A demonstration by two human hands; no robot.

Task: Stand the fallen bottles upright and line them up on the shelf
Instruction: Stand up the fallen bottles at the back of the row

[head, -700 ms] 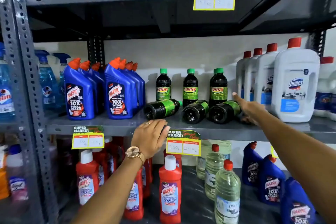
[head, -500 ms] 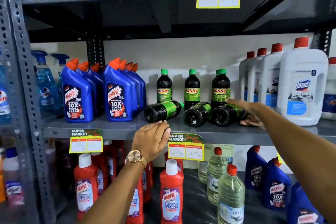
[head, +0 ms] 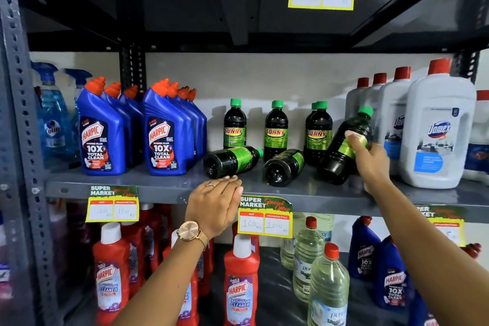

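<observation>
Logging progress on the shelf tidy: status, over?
Right hand gripping tilted Sunny bottle, half raised. Left hand resting empty on shelf edge. Two fallen bottles remain. White Domex jug close beside.

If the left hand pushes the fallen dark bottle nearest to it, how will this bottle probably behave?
The leftmost fallen bottle lies on its round side, so it will probably roll rather than slide on the smooth shelf. It looks full of dark liquid, so likely heavy for its size. The left hand rests at the shelf edge, where it might stop the bottle.
</observation>
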